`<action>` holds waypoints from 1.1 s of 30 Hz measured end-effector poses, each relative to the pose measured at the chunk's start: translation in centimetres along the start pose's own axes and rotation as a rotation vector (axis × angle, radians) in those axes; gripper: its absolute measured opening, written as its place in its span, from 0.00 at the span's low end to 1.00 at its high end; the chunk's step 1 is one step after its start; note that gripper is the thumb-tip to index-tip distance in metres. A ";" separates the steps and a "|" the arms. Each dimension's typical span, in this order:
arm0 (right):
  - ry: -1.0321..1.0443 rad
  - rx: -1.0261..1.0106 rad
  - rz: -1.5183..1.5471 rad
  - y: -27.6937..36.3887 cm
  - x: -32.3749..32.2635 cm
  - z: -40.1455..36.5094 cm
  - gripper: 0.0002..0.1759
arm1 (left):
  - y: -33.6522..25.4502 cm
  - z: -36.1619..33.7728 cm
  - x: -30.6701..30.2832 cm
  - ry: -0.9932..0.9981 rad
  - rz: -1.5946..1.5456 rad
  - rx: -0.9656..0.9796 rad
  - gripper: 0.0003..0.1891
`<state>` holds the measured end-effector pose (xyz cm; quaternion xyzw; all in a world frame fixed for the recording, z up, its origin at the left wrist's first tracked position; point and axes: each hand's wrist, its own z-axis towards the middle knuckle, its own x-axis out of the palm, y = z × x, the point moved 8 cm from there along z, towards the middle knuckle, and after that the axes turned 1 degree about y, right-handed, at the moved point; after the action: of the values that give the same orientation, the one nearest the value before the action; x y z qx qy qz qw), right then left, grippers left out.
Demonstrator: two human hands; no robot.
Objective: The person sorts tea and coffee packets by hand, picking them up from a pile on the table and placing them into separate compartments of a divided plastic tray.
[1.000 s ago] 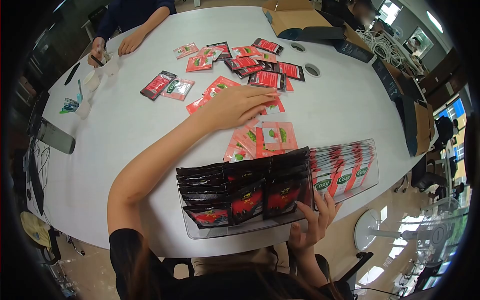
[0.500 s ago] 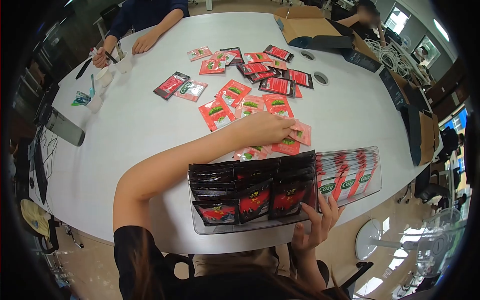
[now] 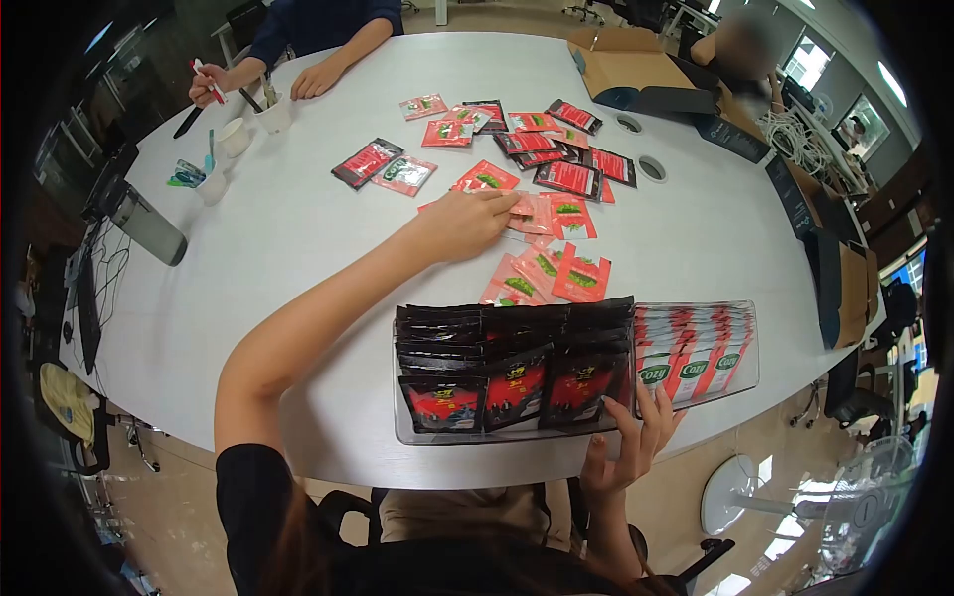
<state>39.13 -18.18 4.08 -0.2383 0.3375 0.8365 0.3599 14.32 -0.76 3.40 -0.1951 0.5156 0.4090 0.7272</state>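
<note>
Left hand (image 3: 462, 223) moved back onto pink sachets (image 3: 553, 215), right hand (image 3: 626, 449) gripping clear tray (image 3: 750, 348)

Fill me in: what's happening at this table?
The camera wearer is handling drink sachets on a white table. The left hand is stretched out with fingertips on a loose red sachet among a scatter of them. The right hand is spread against the near wall of a clear tray packed with black packets and red-and-white Cozy sachets. Across the table, another person's hands are by some paper cups.
</note>
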 end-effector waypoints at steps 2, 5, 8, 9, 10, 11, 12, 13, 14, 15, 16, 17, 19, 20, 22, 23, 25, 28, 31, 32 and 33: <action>-0.007 0.004 -0.003 0.1 0.1 -0.1 0.19 | -0.1 -0.3 -0.5 0.025 -0.070 0.005 0.18; -0.017 0.005 0.003 0.6 0.1 -0.1 0.19 | 0.3 0.1 0.3 -0.020 -0.038 0.042 0.17; -0.025 -0.004 0.001 0.8 0.3 -0.2 0.19 | 0.3 0.8 1.5 0.033 0.056 0.082 0.15; -0.025 0.000 0.000 0.8 0.3 -0.1 0.19 | 0.1 1.1 2.2 0.075 0.138 0.094 0.15; -0.025 0.001 0.000 0.9 0.3 -0.1 0.19 | 0.0 1.2 2.9 0.117 0.221 0.103 0.14; -0.025 0.002 0.001 0.9 0.3 -0.1 0.19 | -0.2 1.2 3.5 0.159 0.305 0.110 0.14; -0.028 0.000 -0.002 0.9 0.3 -0.1 0.19 | -0.5 1.4 3.1 0.133 0.277 0.104 0.14; -0.034 -0.004 -0.003 0.9 0.3 -0.1 0.19 | -0.4 1.5 2.4 0.090 0.229 0.082 0.14; -0.040 -0.008 -0.003 1.0 0.2 -0.1 0.19 | -0.3 1.6 1.7 0.046 0.182 0.061 0.13; -0.036 -0.006 -0.007 1.0 0.1 -0.2 0.19 | -0.2 1.6 0.8 0.003 0.134 0.040 0.13; -0.035 -0.005 -0.008 1.0 0.1 -0.2 0.19 | 0.2 1.7 -0.7 -0.118 0.053 -0.002 0.13; -0.036 -0.004 -0.006 1.0 0.1 -0.2 0.19 | 1.0 1.4 -2.0 -0.201 -0.053 -0.063 0.12; -0.048 -0.008 0.016 0.9 0.1 -0.1 0.18 | 1.1 0.1 -6.1 -0.361 -0.272 -0.184 0.11; -0.047 -0.007 0.019 1.0 0.0 0.0 0.18 | 1.7 -0.8 -7.3 -0.431 -0.453 -0.309 0.10; -0.048 -0.012 0.023 1.2 -0.1 -0.2 0.18 | 2.3 -3.4 -9.2 -0.543 -0.712 -0.456 0.11; -0.050 -0.021 0.025 1.1 -0.2 -0.1 0.17 | 2.5 -4.9 -9.9 -0.601 -0.847 -0.527 0.12; -0.048 -0.036 0.018 1.0 -0.4 -0.2 0.18 | 2.2 -9.4 -11.3 -0.650 -1.011 -0.703 0.14; -0.052 -0.064 -0.005 0.8 -0.5 -0.3 0.19 | -1.2 -18.3 -12.5 -0.769 -1.228 -1.078 0.13; -0.064 -0.106 -0.048 0.9 -0.6 -0.3 0.20 | -5.9 -25.5 -11.0 -0.883 -1.269 -1.251 0.13; -0.064 -0.108 -0.032 1.0 -0.6 -0.4 0.19 | -7.3 -26.0 -10.9 -0.951 -1.341 -1.241 0.14; -0.063 -0.110 -0.018 0.9 -0.7 -0.3 0.19 | -8.7 -26.0 -10.9 -1.019 -1.414 -1.229 0.14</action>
<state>38.87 -19.16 4.71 -0.2341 0.2772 0.8578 0.3640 4.49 -28.50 1.88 -0.5894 -0.3743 0.1174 0.7062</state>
